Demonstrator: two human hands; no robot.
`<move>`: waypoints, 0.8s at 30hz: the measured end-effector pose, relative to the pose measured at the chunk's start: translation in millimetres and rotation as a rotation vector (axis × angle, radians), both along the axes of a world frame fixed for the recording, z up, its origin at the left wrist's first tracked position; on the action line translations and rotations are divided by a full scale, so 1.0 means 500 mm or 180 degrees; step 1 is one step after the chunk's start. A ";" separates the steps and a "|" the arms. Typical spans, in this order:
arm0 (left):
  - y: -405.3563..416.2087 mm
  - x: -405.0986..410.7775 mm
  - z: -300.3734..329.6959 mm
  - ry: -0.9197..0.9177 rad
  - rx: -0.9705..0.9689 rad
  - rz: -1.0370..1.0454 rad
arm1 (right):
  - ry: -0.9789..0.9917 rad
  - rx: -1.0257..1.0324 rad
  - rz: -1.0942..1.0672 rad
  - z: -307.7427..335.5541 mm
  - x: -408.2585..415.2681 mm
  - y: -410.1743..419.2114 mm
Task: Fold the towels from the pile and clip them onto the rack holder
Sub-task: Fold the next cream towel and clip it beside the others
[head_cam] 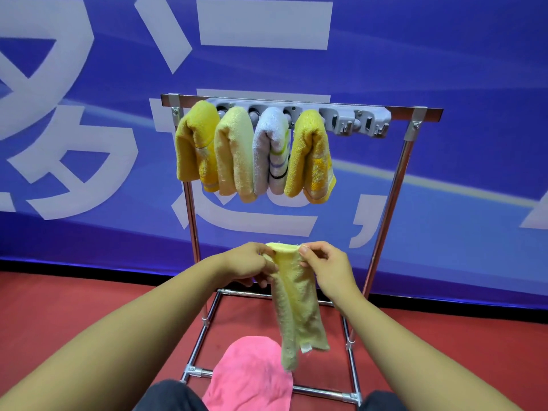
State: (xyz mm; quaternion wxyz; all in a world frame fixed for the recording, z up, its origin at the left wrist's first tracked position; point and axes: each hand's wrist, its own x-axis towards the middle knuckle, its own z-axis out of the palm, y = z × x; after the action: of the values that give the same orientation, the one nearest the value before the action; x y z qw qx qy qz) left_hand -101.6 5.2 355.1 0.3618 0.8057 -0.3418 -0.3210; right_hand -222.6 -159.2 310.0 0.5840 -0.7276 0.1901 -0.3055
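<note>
Now both hands, left hand (247,264) and right hand (327,266), pinch the pale yellow towel (298,307) mid-fold; next, lift it above them to a free clip (341,121)

A blue banner (444,69) with large white characters covers the wall above a black baseboard (74,269) and red floor (59,307).

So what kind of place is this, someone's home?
Probably not a home; more likely a staged demo or exhibition booth. A big blue printed banner with large white characters fills the wall, the floor is plain red, and a small chrome rack holding clipped towels stands alone before it.
</note>
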 end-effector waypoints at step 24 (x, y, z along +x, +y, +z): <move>0.028 0.000 0.019 0.0227 -0.0096 -0.0170 | 0.0069 -0.0275 0.0534 -0.020 0.001 0.068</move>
State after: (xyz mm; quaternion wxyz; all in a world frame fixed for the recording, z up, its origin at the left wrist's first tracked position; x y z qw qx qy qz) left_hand -101.7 19.2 364.5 0.3772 0.7789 -0.3549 -0.3538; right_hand -221.9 -125.3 300.2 0.5735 -0.7688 0.1215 -0.2556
